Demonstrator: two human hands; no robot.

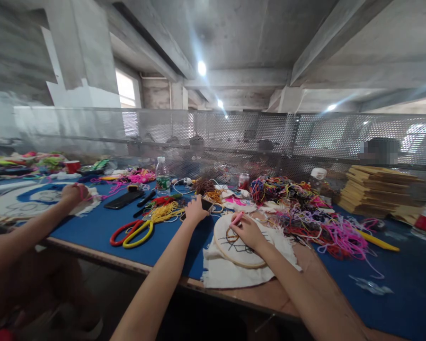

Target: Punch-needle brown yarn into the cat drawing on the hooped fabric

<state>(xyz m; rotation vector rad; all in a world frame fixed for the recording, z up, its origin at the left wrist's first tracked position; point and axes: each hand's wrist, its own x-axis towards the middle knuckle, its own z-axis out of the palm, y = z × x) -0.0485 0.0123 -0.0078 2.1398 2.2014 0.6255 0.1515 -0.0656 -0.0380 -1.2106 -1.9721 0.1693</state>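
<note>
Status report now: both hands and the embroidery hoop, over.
Right hand holds pink tool, pressed on embroidery hoop. Left hand on dark phone beyond hoop. Loose yarn pile close right of hoop.

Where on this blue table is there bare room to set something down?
Bare blue table lies left of the scissors, toward the co-worker's hoop. More lies at the near right, below the yarn tangle. Crowded: around the embroidery hoop and behind it.
</note>
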